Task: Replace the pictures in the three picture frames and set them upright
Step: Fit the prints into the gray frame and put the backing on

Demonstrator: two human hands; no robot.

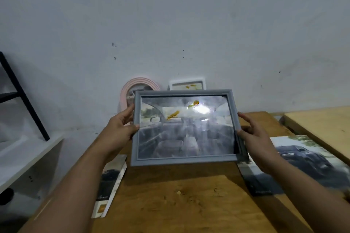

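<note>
A grey picture frame [186, 161] with a car-interior photo behind glass is held tilted above the wooden table [170, 204], its face toward me. My left hand [118, 131] grips its left edge and my right hand [257, 142] grips its right edge. Behind it, a pink arched frame [141, 83] and a white frame [187, 83] stand upright against the wall, both partly hidden by the grey frame.
A large print of a dark car [303, 161] lies on the table at the right. Another print [109, 185] hangs over the table's left edge. A white shelf [24, 161] with a black metal leg [24, 100] stands at left; a second wooden table [322, 125] at right.
</note>
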